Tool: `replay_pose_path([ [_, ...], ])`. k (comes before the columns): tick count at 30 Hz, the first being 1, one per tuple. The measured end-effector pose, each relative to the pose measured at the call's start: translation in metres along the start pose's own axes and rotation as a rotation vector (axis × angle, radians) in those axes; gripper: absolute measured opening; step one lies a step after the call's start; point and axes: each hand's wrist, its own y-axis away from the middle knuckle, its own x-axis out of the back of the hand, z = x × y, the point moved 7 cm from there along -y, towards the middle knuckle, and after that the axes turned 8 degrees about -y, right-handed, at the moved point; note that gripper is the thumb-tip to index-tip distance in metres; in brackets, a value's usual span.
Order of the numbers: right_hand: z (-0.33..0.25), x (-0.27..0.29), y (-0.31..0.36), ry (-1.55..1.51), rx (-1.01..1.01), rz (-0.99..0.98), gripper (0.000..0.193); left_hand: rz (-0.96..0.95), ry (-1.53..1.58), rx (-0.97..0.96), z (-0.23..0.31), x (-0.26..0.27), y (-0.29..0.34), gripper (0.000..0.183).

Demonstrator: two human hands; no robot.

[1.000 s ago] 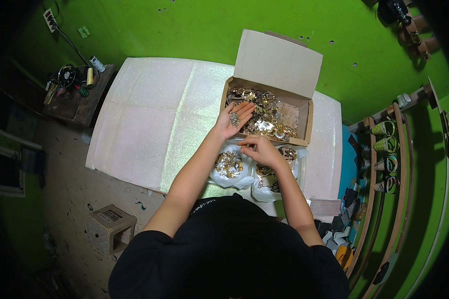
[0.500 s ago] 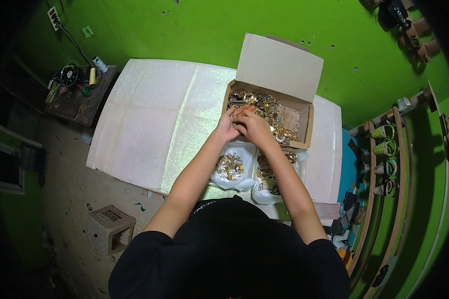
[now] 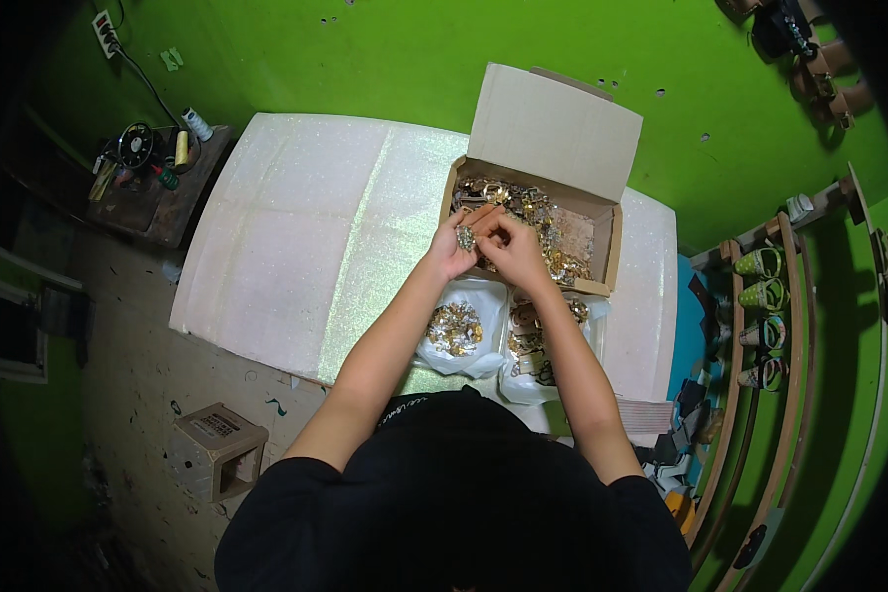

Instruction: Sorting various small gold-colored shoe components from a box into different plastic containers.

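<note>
A small cluster of shiny metal pieces (image 3: 466, 238) lies in the upturned palm of my left hand (image 3: 451, 259). My right hand (image 3: 516, 259) is beside it, fingers bent in a pinch near the left fingertips; what they hold, if anything, is too small to make out. Both hands are over the near left part of an open cardboard box (image 3: 614, 245), which contains many gold and silver metal ornaments (image 3: 535, 209). Closer to me, a white plastic bag (image 3: 481, 367) holds a heap of similar pieces. Another white bag (image 3: 523, 391) with gold-brown pieces is partly behind my right forearm.
The box's raised flap (image 3: 555, 123) leans back toward the green wall. A pale glittery cloth covers the table (image 3: 276, 217). Thread spools (image 3: 196, 125) stand on a dark side table at left. A stool (image 3: 217, 449) is on the floor; a shoe rack (image 3: 779, 296) is at right.
My right hand has drawn back slightly to the right from the left palm, uncovering the metal pieces there. The left hand stays in nearly the same place.
</note>
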Motion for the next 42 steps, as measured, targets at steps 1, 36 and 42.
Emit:
replay_pose_path([
  [1, 0.001, 0.004, 0.003, 0.001, -0.001, 0.0, 0.009, 0.0, 0.001, 0.001, 0.0, 0.001, -0.001, 0.048],
  [36, -0.003, -0.007, -0.021, 0.404, 0.219, -0.023, 0.016, 0.116, 0.123, 0.004, -0.002, 0.011, 0.002, 0.03],
  [42, -0.009, -0.01, -0.019, 0.361, 0.167, -0.151, 0.017, -0.046, 0.205, 0.038, -0.006, 0.04, -0.014, 0.033],
])
